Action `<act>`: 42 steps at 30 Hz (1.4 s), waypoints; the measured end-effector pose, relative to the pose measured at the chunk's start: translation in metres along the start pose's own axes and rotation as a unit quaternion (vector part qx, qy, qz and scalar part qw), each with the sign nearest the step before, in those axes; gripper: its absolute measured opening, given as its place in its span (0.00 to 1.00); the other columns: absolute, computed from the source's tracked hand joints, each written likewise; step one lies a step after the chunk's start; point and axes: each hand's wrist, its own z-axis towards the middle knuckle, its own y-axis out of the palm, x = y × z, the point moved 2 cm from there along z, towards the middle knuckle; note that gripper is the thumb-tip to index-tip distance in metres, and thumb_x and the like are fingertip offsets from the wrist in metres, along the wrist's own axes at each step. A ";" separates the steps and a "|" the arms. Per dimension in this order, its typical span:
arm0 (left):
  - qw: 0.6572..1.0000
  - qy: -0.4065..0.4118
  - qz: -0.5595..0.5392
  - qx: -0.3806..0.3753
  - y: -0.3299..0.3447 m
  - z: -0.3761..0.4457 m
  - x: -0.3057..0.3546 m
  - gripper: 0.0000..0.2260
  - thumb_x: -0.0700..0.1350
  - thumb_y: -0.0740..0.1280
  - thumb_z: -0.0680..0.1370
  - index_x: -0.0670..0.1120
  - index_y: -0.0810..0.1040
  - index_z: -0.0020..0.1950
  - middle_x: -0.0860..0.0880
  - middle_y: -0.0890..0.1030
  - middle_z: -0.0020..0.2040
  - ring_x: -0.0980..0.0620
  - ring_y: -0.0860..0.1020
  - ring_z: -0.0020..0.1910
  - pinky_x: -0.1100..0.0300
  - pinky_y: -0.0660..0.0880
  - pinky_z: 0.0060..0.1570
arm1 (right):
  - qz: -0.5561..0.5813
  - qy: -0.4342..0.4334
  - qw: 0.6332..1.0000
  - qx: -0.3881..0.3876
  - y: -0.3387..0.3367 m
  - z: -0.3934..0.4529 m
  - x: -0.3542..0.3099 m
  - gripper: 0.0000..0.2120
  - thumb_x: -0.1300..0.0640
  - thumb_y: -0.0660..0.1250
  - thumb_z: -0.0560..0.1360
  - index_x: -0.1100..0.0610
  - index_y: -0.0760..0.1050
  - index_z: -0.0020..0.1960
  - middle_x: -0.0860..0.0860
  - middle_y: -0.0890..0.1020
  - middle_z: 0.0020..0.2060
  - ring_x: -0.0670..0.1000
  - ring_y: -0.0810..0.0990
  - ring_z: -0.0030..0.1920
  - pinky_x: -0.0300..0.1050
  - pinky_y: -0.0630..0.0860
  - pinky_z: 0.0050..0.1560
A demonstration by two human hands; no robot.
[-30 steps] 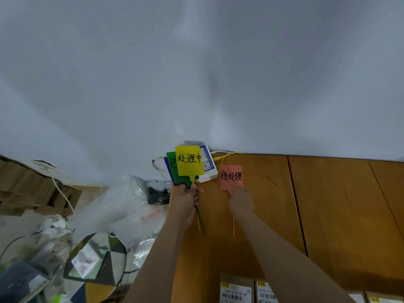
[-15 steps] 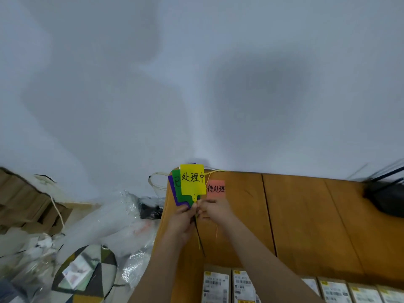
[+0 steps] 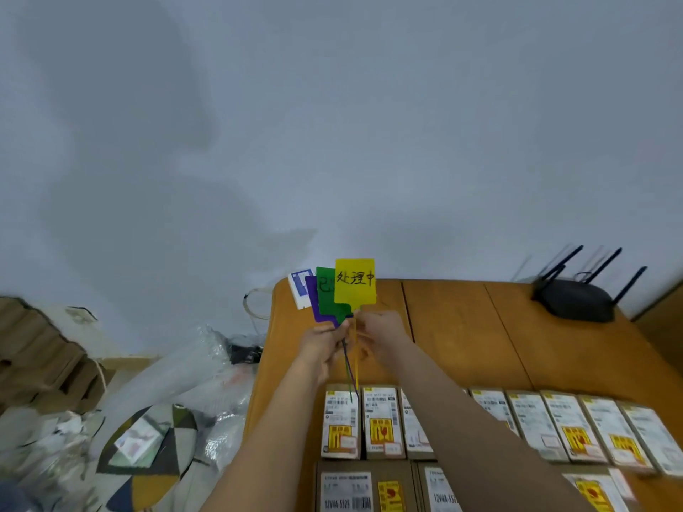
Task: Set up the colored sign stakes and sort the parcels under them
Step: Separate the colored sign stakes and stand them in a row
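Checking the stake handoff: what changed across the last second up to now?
The right hand let go of the pink sign stake, which is hidden now, and came over to the left hand, now pinching the yellow sign stake below its head. The camera tilted down, bringing more parcels and a router into view. The left hand keeps gripping the green and purple stakes.

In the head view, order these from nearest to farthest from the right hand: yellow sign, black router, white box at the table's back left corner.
1. Yellow sign: just above the right hand.
2. White box: behind the signs, left.
3. Black router: far right.
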 end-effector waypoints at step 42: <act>0.972 -0.118 -0.004 0.203 0.089 0.167 -0.061 0.08 0.35 0.71 0.75 0.37 0.75 0.52 0.43 0.76 0.39 0.48 0.78 0.36 0.55 0.80 0.43 | -0.050 0.137 0.984 0.107 -0.134 0.278 0.052 0.04 0.67 0.70 0.75 0.67 0.80 0.49 0.56 0.81 0.34 0.51 0.78 0.32 0.42 0.78 0.33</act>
